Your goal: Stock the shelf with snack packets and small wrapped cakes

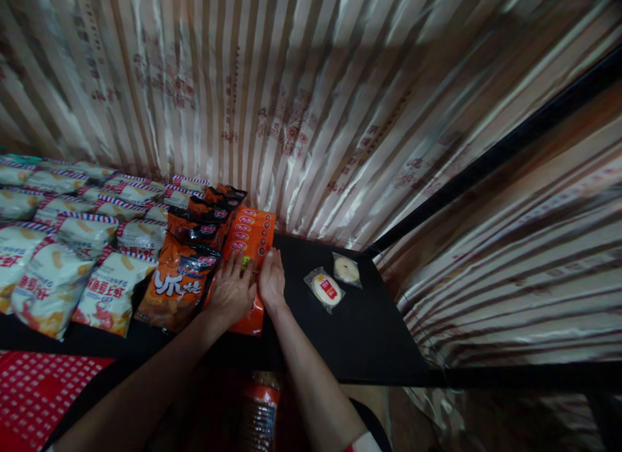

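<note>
In the head view, we see a column of flat, glossy orange plastic packets (244, 239) lying on a black-covered table (359, 342), overlapped so that a row of printed labels shows one above another. Our left hand (231, 290) rests palm down over them, fingers slightly spread and closed around nothing. Our right hand (272, 278) lies along their right edge, fingers together and almost straight, not gripping either. We judge that the left palm steadies the packets from above while the right hand acts as a fence, so the slippery edges line up.

Just left of the packets, we have puffed orange-and-black snack bags (177, 287) leaning one behind another, probably so each front stays readable. Farther left, white snack bags with red-and-blue striped tops (114, 287) stand in similar tilted rows. To the right, apart from our hands, two round, pale items in clear wrappers, one with a red label (326, 289) and one behind it (346, 269), lie flat; their shape seems to suit lying down.
</note>
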The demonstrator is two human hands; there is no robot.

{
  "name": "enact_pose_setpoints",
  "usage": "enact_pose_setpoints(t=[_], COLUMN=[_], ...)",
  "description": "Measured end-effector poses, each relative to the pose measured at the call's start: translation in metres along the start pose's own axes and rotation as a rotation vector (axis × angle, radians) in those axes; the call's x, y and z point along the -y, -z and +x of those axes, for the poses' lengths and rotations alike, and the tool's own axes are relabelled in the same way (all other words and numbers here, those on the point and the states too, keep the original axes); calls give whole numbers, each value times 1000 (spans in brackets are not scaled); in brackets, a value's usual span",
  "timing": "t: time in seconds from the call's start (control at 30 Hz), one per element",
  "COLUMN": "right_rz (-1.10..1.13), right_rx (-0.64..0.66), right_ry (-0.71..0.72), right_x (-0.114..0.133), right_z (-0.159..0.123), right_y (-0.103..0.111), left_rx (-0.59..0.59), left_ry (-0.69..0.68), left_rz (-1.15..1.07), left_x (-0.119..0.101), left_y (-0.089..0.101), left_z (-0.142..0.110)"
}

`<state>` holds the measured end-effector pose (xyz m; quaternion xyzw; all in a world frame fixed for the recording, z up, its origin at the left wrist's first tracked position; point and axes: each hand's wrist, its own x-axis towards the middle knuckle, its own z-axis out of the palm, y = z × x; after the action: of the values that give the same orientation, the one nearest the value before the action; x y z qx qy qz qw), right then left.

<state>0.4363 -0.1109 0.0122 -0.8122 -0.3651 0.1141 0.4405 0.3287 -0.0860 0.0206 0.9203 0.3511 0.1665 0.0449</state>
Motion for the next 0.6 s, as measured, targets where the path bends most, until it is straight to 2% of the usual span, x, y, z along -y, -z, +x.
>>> enact_pose_setpoints(t=[0.17,0.5,0.6], right_rz=[9,33,64], right_rx=[1,40,12], right_ry=[-10,-6,-28], right_x=[-3,-2,0], right_z=[0,-10,-15], right_y=[-2,7,12], left_rx=[-5,-73,-84], left_ry=[2,-5,-10], left_rz=[-2,-27,-37], left_x=[0,1,1], left_y=[-1,-4,-2], left_z=[0,-2,-3])
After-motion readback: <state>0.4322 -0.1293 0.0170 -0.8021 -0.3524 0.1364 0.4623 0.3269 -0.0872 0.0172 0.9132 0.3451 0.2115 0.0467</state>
